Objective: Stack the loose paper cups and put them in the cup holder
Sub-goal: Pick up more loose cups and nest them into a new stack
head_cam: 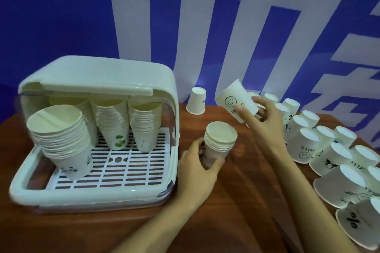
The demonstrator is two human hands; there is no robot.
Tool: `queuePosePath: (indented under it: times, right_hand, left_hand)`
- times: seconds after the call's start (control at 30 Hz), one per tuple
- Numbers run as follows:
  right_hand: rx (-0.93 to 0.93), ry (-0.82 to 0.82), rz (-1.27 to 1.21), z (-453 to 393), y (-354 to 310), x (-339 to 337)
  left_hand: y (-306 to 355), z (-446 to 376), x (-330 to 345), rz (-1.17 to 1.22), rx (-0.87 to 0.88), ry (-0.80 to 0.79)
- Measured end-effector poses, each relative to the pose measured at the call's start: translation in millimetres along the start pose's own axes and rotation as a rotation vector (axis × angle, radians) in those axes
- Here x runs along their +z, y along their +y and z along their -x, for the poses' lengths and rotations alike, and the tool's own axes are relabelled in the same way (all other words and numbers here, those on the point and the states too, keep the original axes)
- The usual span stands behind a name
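paper cups (308,146) lie scattered upside down over the right side of the wooden table (236,201), crowded close and many touching, some printed with "hello", a smiley or a percent sign; one more upside-down cup (196,100) stands alone near the back edge of the table, well apart from the rest; the left hand (198,167) curls round the lower part of a short stack of upright cups (219,142), which stands on the table just right of the cup holder (98,133); the right hand (265,117) is raised above the table and pinches a single smiley cup (236,101), held tilted with its rim toward the lower left, above and behind the short stack and not touching it; the cup holder is a pale box with its lid swung up and a white slotted tray (123,170) in its base; four tall stacks of cups (63,139) stand inside on the tray, the near left one leaning forward; behind the table hangs a blue and white banner (226,26).
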State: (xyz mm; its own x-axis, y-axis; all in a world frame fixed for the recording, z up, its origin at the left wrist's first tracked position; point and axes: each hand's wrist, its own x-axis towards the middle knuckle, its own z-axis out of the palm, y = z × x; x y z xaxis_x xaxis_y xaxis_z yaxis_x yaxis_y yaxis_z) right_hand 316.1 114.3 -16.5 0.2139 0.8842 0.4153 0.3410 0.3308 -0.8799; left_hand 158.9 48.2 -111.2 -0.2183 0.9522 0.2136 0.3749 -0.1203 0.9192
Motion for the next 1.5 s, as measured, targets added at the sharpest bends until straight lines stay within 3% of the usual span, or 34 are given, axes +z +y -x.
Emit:
queuePosePath:
  times: [0.13, 0.4, 0.5, 0.67, 0.77, 0.9, 1.03, 1.2, 1.27, 1.33, 1.4, 1.5]
  right_hand:
    - [-0.147, -0.073, -0.021, 10, 0, 9]
    - [-0.055, -0.516, 0.316, 13, 9, 6]
    - [-0.048, -0.592, 0.364, 8, 6, -4]
    - [-0.164, -0.514, 0.129, 13, -12, -10]
    - [-0.261, -0.549, 0.256, 15, -18, -2]
    - [-0.329, -0.475, 0.482, 9, -11, -8]
    - [-0.163, -0.534, 0.572, 8, -1, -12]
    - [-0.096, -0.674, 0.460, 3, 0, -4]
    - [-0.024, -0.586, 0.209, -10, -2, 3]
    - [0.061, -0.396, 0.101, -31, 4, 26]
    - [0.092, -0.280, 0.203, -56, 22, 58]
    - [0.142, -0.336, 0.386, -86, 52, 102]
  left_hand:
    - [-1, 1, 0, -0.006, 0.011, 0.006]
    - [2, 1, -2, 0.020, 0.005, -0.009]
    - [2, 2, -2, 0.010, -0.009, -0.020]
    - [1, 4, -1, 0.023, 0.001, -0.012]
    - [1, 3, 0, 0.020, -0.001, -0.004]
    - [-1, 2, 0, 0.026, 0.010, 0.001]
    - [1, 1, -1, 0.053, -0.007, 0.007]
    - [-1, 2, 1, 0.057, 0.008, 0.071]
    - [-1, 3, 3, 0.024, 0.025, 0.110]
    - [-1, 3, 4, -0.016, 0.026, 0.125]
    - [-2, 4, 6, -0.035, 0.023, 0.127]
    - [-5, 7, 8, -0.024, 0.008, 0.148]
